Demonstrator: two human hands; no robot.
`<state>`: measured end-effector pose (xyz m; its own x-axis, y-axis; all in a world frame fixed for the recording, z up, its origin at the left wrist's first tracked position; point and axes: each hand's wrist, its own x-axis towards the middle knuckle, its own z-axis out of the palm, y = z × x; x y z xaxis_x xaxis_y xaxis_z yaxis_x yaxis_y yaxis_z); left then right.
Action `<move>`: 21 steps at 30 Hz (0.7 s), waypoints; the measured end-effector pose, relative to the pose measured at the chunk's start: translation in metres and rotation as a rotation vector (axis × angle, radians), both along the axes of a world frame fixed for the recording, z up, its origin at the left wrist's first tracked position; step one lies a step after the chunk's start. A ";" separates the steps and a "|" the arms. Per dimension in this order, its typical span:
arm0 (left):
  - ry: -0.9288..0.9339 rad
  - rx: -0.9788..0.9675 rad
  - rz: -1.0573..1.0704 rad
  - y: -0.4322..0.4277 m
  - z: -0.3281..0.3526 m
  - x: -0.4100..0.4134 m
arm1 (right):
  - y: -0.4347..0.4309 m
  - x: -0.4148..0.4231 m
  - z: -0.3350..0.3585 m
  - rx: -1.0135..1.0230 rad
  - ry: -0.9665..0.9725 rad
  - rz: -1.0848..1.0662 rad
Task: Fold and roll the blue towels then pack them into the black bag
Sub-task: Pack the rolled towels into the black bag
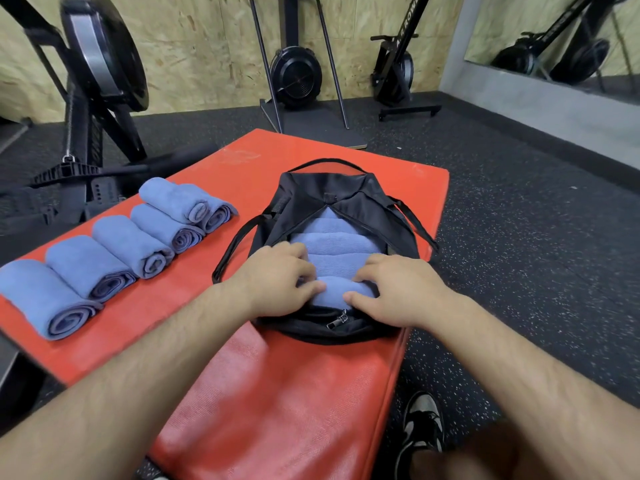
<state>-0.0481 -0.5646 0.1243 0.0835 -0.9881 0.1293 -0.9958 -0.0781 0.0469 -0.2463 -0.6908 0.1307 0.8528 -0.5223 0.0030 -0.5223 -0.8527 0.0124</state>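
The black bag (346,192) lay open on the red worktop (277,393), close to its right edge. Inside it, soft blue rolls (332,242) were packed side by side, one behind the other, like little logs. The nearest roll (341,292) sat at the front of the opening, just above the silver zip pull (341,318).

Both hands were on that nearest roll. The left hand (277,278) gripped its left end with curled fingers, and the right hand (398,292) gripped its right end with fingers and thumb.

Six more rolled towels (86,265) waited along the left edge of the worktop. Five lay in a slanted row, touching each other, and one sat on top at the far end.

The bag's thin straps (235,247) hung out on both sides. The right one reached the right edge.

A wide strip of bare red showed between the row and the bag. More bare red lay at the near edge, under the arms. A shoe (422,424) stood on the speckled floor (519,254) beside the right edge.
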 end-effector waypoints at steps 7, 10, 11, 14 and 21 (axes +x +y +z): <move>0.006 -0.062 0.070 -0.028 -0.023 -0.024 | 0.013 0.038 -0.026 -0.125 -0.158 -0.016; 0.011 0.112 0.184 -0.034 -0.043 -0.022 | 0.005 0.044 -0.043 0.037 0.021 -0.097; 0.012 0.111 0.186 -0.035 -0.047 -0.021 | 0.001 0.045 -0.046 0.055 0.049 -0.107; -0.031 0.098 0.177 -0.038 -0.050 -0.020 | -0.005 0.046 -0.045 0.051 0.096 -0.097; 0.035 -0.155 0.119 -0.022 -0.026 -0.005 | 0.004 0.056 -0.015 -0.025 -0.112 -0.041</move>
